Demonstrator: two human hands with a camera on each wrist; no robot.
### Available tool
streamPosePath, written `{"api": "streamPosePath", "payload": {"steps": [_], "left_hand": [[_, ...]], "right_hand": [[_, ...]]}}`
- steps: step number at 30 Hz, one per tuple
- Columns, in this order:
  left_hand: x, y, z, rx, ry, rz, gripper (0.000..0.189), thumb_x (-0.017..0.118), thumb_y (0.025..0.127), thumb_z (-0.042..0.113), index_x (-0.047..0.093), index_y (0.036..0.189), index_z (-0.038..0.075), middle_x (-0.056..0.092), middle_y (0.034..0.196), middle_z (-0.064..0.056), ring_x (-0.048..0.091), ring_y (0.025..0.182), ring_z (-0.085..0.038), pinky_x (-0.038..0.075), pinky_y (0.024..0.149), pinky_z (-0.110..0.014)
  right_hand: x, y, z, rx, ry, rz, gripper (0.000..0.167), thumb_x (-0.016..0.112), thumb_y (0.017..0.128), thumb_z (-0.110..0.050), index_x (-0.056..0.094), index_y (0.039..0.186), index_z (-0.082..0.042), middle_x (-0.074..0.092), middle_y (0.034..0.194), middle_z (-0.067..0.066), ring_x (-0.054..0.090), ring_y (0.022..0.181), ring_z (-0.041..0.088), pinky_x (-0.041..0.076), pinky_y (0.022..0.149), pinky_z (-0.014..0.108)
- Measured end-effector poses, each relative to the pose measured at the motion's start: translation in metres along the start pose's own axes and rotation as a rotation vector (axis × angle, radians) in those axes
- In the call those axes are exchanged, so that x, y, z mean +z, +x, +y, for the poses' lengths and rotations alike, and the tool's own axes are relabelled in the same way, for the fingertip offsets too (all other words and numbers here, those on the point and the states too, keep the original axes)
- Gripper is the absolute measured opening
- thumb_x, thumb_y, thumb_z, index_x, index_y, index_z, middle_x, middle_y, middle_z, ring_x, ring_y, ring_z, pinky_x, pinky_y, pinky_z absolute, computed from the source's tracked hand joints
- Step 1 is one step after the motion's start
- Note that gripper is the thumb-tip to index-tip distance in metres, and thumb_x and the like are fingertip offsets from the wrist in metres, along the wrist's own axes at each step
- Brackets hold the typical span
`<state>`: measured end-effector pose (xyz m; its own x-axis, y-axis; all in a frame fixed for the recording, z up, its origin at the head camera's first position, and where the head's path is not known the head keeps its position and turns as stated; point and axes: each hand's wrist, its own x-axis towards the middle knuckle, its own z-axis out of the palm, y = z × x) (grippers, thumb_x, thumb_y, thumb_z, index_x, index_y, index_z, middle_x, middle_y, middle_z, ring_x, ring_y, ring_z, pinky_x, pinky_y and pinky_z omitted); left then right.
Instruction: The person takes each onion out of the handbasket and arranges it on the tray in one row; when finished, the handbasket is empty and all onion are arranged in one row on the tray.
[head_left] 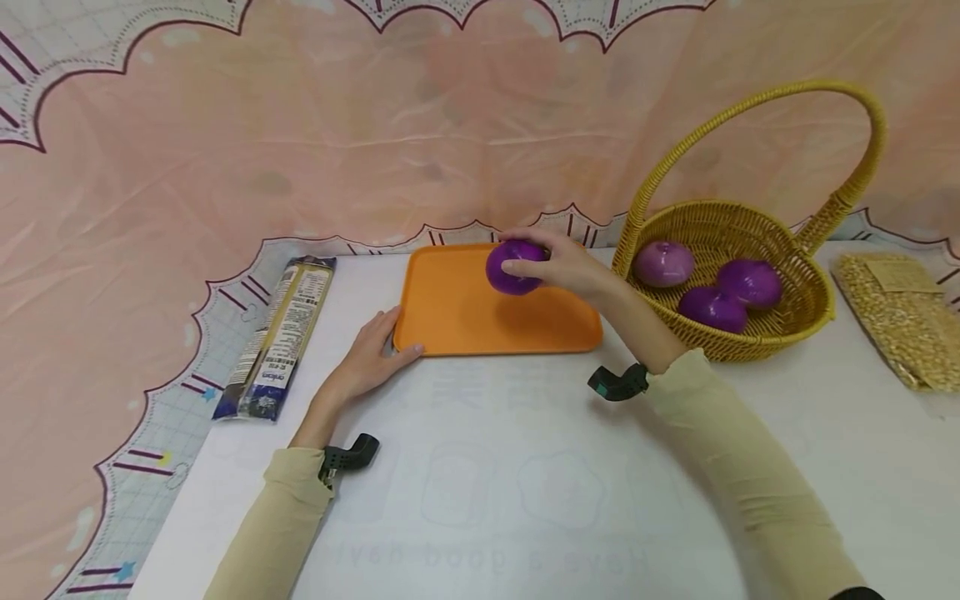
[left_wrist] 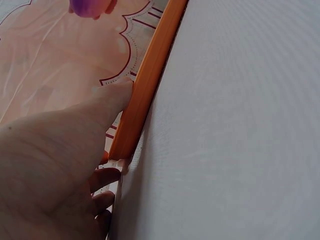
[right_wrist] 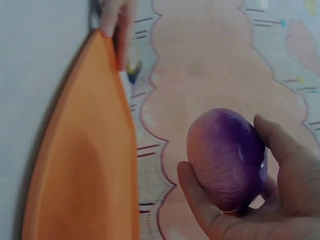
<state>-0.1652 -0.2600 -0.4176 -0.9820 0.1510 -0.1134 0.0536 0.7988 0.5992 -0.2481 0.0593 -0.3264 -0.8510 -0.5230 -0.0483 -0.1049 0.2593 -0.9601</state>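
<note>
Gripping a purple onion (head_left: pixel 513 271) between thumb and curled fingers of the right hand (head_left: pixel 572 265), thumb on the near side, fingers on the far side. Extending the right forearm from lower right, holding the onion over an orange tray (head_left: pixel 457 304), apart from its surface. Resting the left hand (head_left: pixel 367 353) at the tray's near left corner, spread wide, with thumb at the near edge and fingers along the left edge.

Unable to see the onion's palm side, covered by the right hand; cropped at the top of the left wrist view. Unable to tell root end from stem end. Oriented, in the right wrist view, with long axis near upright, leaning slightly left at the top.

Recorded right of the tray: three more purple onions (head_left: pixel 712 310) in a yellow wicker basket (head_left: pixel 716 223).
</note>
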Motion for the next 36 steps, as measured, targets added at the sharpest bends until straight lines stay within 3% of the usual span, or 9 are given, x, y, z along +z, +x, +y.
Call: {"api": "streamPosePath", "payload": {"steps": [5,19,29,36], "left_hand": [[0.001,0.0,0.0,-0.002,0.003,-0.001,0.089,0.057,0.092,0.054,0.013,0.157,0.012,0.012,0.164,-0.014,0.002,0.153,-0.034,0.011,0.121,-0.059],[0.002,0.001,0.001,-0.004,-0.01,0.007,0.091,0.057,0.09,0.057,0.015,0.157,0.011,0.015,0.163,-0.015,0.004,0.152,-0.035,0.01,0.121,-0.059],[0.001,0.0,0.0,-0.012,-0.003,-0.002,0.088,0.056,0.092,0.055,0.014,0.157,0.012,0.013,0.164,-0.014,0.003,0.153,-0.034,0.009,0.122,-0.058],[-0.001,0.0,0.001,-0.006,-0.005,-0.003,0.09,0.057,0.091,0.055,0.014,0.157,0.011,0.014,0.164,-0.015,0.003,0.152,-0.035,0.009,0.122,-0.058]], "right_hand": [[0.01,0.016,0.003,0.047,0.02,0.011,0.05,0.067,0.091,-0.033,0.052,0.139,-0.023,0.041,0.147,0.005,0.05,0.125,0.03,0.052,0.101,0.043],[0.048,0.058,0.001,-0.02,-0.027,0.128,0.051,0.07,0.089,-0.03,0.056,0.135,-0.016,0.048,0.145,0.011,0.049,0.128,0.03,0.049,0.103,0.044],[0.071,0.087,0.004,0.089,0.021,0.231,0.057,0.071,0.087,-0.037,0.053,0.138,-0.019,0.049,0.144,0.011,0.048,0.131,0.03,0.047,0.107,0.041],[0.09,0.112,0.007,0.08,-0.08,0.273,0.059,0.07,0.087,-0.041,0.052,0.138,-0.017,0.049,0.144,0.01,0.047,0.133,0.029,0.043,0.111,0.041]]}}
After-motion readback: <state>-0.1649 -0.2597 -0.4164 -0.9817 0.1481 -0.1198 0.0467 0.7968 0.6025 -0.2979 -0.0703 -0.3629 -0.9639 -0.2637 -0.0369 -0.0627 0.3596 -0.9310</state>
